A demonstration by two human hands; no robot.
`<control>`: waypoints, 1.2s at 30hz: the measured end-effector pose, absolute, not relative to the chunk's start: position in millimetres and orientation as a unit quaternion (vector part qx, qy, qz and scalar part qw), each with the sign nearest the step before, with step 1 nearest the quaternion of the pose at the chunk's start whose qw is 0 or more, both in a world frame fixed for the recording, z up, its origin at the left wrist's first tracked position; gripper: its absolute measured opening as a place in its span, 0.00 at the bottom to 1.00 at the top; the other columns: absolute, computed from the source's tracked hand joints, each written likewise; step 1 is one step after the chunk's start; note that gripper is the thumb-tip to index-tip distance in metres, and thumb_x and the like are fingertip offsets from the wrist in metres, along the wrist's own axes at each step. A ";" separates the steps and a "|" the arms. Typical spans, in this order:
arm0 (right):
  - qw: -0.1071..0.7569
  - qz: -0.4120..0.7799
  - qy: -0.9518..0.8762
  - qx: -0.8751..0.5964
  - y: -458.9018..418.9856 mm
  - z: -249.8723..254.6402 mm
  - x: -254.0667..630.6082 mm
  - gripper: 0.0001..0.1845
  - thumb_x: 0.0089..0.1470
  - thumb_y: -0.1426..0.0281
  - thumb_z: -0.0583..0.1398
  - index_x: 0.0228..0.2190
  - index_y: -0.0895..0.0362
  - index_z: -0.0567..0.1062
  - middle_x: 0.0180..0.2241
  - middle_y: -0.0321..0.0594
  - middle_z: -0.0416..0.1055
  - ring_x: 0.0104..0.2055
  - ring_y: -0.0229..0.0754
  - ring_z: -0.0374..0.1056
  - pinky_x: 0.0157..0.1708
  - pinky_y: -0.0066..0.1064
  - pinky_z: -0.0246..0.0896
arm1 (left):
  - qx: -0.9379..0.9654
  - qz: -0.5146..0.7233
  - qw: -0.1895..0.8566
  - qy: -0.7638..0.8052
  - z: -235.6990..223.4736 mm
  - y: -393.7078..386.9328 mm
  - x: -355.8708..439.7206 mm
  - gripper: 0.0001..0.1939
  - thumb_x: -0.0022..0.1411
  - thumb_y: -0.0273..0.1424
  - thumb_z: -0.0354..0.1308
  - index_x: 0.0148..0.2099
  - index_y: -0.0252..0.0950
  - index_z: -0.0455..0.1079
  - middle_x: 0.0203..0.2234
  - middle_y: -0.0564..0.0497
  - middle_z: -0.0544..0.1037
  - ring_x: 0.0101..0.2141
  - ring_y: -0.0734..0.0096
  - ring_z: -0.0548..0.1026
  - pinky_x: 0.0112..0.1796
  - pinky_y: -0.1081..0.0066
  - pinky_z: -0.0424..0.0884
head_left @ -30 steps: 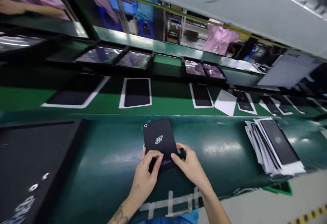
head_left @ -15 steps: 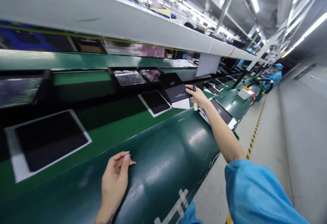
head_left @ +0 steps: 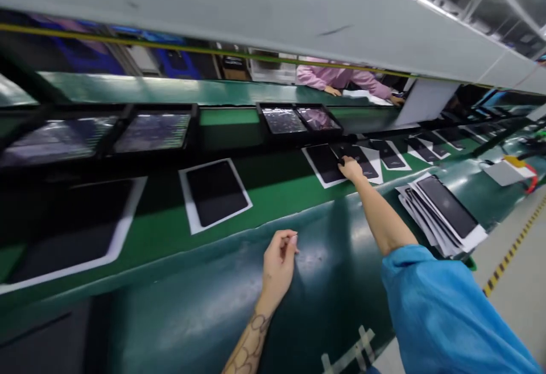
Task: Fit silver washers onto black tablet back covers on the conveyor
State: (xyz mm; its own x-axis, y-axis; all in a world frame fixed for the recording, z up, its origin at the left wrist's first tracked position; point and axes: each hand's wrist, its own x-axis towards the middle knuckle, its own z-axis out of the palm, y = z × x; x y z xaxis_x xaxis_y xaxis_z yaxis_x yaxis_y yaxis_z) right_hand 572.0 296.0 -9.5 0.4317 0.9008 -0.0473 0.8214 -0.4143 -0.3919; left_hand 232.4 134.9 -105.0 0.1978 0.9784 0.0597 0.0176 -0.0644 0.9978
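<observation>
My right hand (head_left: 353, 169) reaches over the green belt, its fingers closed around a thin stick whose dark end (head_left: 341, 161) shows at the fingertips; the rest is hidden. Just beside these fingers lies a flat black tablet-like panel (head_left: 325, 164) on a white sheet. Another black panel with faint print (head_left: 359, 159) rests on white paper under and past the hand. My left hand (head_left: 279, 263) hovers above the dark green bench edge (head_left: 205, 300), thumb and fingers curled together, with nothing visible between them.
More black panels on white sheets, one at left (head_left: 219, 192), line the belt (head_left: 273, 197). Black trays (head_left: 298, 119) with shiny film stand behind. A stack of panels and paper (head_left: 447, 214) sits at right. A pink-sleeved person (head_left: 341, 75) works opposite, beneath a low overhead beam (head_left: 256, 15).
The view has swung left. The printed black panel, tilted up in my right hand before, now lies on the belt. My left hand remains curled over the bench edge.
</observation>
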 end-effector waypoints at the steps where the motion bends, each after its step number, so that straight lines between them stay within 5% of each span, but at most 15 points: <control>1: 0.147 0.127 -0.523 -0.830 303.3 -12.6 565.6 0.17 0.69 0.72 0.59 0.56 0.64 0.76 0.54 0.64 0.73 0.52 0.56 0.74 0.54 0.48 0.62 | 0.569 0.455 0.529 0.436 -104.8 134.0 232.7 0.16 0.77 0.47 0.57 0.50 0.39 0.73 0.30 0.53 0.76 0.30 0.68 0.78 0.35 0.69 0.73; 5: 0.101 0.124 -0.555 -0.817 321.1 -21.7 535.9 0.17 0.69 0.72 0.59 0.57 0.60 0.77 0.50 0.65 0.76 0.52 0.62 0.74 0.52 0.54 0.65 | 0.566 0.454 0.543 0.422 -102.4 134.0 235.7 0.15 0.77 0.45 0.57 0.49 0.39 0.74 0.33 0.51 0.77 0.32 0.68 0.78 0.36 0.70 0.74; 8: 0.068 0.121 -0.583 -0.801 325.4 -29.2 504.3 0.18 0.73 0.71 0.56 0.58 0.65 0.75 0.52 0.64 0.76 0.54 0.57 0.74 0.56 0.50 0.67 | 0.560 0.466 0.541 0.420 -100.4 135.5 237.2 0.15 0.77 0.45 0.58 0.49 0.39 0.74 0.33 0.52 0.77 0.31 0.69 0.78 0.36 0.70 0.74; 13: 0.028 0.140 -0.606 -0.783 335.5 -38.8 449.4 0.21 0.74 0.59 0.62 0.60 0.59 0.75 0.55 0.49 0.77 0.52 0.49 0.77 0.55 0.48 0.74 | 0.561 0.468 0.538 0.419 -102.8 138.1 236.9 0.15 0.76 0.45 0.58 0.51 0.39 0.74 0.31 0.53 0.77 0.29 0.69 0.79 0.35 0.70 0.74; 21: 0.017 0.148 -0.630 -0.762 324.6 -9.8 423.7 0.19 0.71 0.68 0.59 0.60 0.62 0.72 0.59 0.59 0.76 0.57 0.55 0.76 0.55 0.41 0.69 | 0.566 0.477 0.533 0.410 -107.2 135.6 232.9 0.19 0.74 0.48 0.60 0.52 0.38 0.73 0.31 0.53 0.76 0.31 0.66 0.79 0.37 0.68 0.75; 26: 0.063 0.076 -0.670 -0.736 295.0 38.7 449.7 0.26 0.73 0.71 0.53 0.68 0.59 0.64 0.61 0.54 0.75 0.59 0.53 0.73 0.58 0.39 0.65 | 0.554 0.488 0.534 0.412 -106.2 135.0 232.6 0.20 0.75 0.48 0.59 0.56 0.38 0.72 0.27 0.56 0.74 0.30 0.66 0.79 0.37 0.68 0.72; 31: 0.064 0.043 -0.736 -0.672 253.4 112.6 463.2 0.15 0.70 0.70 0.56 0.50 0.59 0.81 0.50 0.49 0.81 0.53 0.52 0.75 0.53 0.35 0.62 | 0.543 0.502 0.530 0.415 -104.1 138.7 232.7 0.19 0.75 0.48 0.59 0.52 0.37 0.73 0.26 0.55 0.74 0.30 0.67 0.77 0.37 0.69 0.72; 36: -0.053 -0.001 -0.822 -0.567 160.8 133.7 401.6 0.13 0.64 0.66 0.62 0.38 0.60 0.85 0.39 0.52 0.83 0.42 0.58 0.79 0.42 0.40 0.66 | 0.488 0.575 0.478 0.450 -106.0 156.2 218.0 0.20 0.71 0.49 0.63 0.50 0.37 0.72 0.28 0.55 0.75 0.28 0.71 0.76 0.34 0.71 0.73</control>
